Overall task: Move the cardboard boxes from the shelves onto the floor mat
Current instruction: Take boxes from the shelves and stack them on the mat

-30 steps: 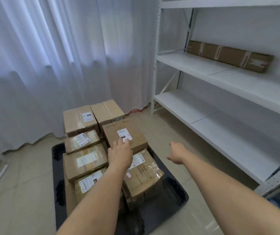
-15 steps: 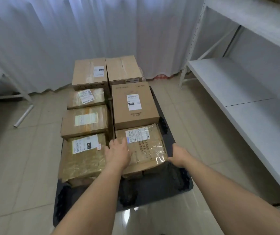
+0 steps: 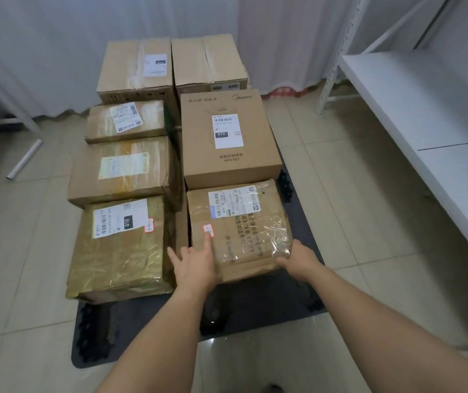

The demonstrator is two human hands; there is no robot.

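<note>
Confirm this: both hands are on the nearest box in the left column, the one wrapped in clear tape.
Wrong column. In the head view the left hand and right hand are on the nearest box in the right column, the one wrapped in clear tape.

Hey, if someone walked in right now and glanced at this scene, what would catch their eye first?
Seven cardboard boxes packed in two rows on a dark floor mat fill the middle of the view. At the near end, the left hand lies on a plastic-wrapped box, forefinger at its small red-edged sticker, while the right hand cups its near right corner. A bare white shelf runs along the right side.
</note>
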